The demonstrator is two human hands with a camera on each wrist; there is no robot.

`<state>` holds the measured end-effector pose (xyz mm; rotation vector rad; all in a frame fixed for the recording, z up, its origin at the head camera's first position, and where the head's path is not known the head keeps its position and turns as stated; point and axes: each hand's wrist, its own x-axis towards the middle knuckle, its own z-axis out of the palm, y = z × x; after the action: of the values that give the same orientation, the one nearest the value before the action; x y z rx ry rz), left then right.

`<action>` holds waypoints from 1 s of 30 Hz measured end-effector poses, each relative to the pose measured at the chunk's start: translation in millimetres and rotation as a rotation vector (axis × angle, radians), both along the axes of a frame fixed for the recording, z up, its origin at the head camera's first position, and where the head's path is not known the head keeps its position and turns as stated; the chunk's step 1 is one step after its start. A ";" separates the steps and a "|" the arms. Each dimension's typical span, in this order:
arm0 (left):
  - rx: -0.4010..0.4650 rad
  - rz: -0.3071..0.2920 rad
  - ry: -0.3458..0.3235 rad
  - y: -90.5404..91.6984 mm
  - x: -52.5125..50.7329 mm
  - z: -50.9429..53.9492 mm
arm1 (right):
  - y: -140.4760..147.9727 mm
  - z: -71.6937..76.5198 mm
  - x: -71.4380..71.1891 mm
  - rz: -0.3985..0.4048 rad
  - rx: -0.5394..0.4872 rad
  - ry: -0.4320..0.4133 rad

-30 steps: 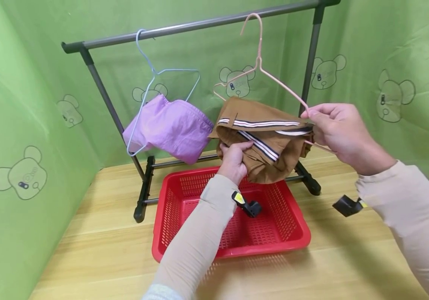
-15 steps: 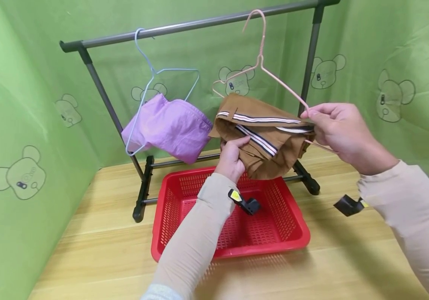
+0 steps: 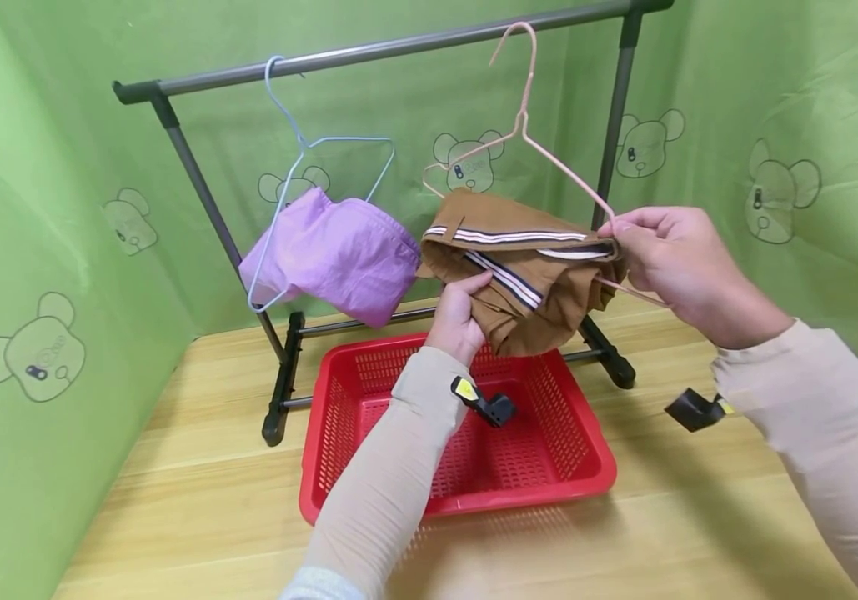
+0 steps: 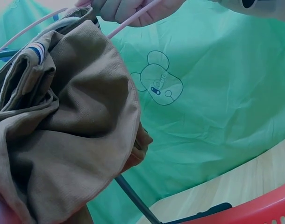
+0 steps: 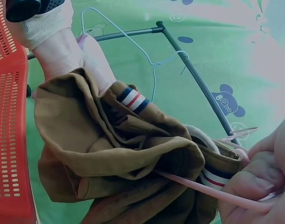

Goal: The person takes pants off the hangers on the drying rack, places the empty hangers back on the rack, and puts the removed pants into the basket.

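Note:
Brown shorts [image 3: 549, 325] with a white-and-navy striped waistband hang bunched on a pink wire hanger [image 3: 567, 171]. My left hand [image 3: 459, 321] grips the shorts from below, its thumb lying by the striped band; its other fingers are hidden by the cloth. At the hanger's right end, my right hand [image 3: 679, 267] pinches the wire and the waistband corner. In the right wrist view the hanger's lower bar [image 5: 217, 193] runs out of the shorts into that hand. The hanger's hook overlaps the rail [image 3: 398, 53]; I cannot tell whether they touch.
A blue hanger [image 3: 295, 167] with a purple garment [image 3: 346, 258] hangs from the rail at left. Below the shorts, a red perforated basket [image 3: 534, 500] sits on the wooden table [image 3: 211, 500]. Green cloth walls [image 3: 16, 208] surround the rack.
The shorts have risen slightly, and their left end has shifted a little left with my left hand. My right hand keeps its hold on the hanger. The view has shifted slightly.

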<state>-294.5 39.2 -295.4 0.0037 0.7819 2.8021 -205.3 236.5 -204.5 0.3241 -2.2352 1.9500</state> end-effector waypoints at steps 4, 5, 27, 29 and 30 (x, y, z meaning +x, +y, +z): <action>0.010 -0.008 0.008 -1.4 -0.8 1.4 | 0.2 0.5 -1.1 -0.024 0.046 0.006; 0.012 -0.009 0.007 -1.7 -0.8 1.7 | -0.2 0.7 -1.1 -0.033 0.071 0.012; 0.028 0.058 0.011 -7.8 -3.1 1.8 | 4.1 -9.1 3.1 -0.045 0.467 0.218; 0.030 0.075 0.016 -8.3 -3.5 1.8 | 3.7 -8.7 2.9 -0.067 0.544 0.207; 0.031 0.080 0.019 -8.6 -3.3 2.0 | 3.6 -8.6 2.6 -0.081 0.581 0.204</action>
<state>-297.8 30.7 -293.4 0.0039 0.7591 2.8932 -202.7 240.1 -213.1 0.4642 -2.5745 1.1316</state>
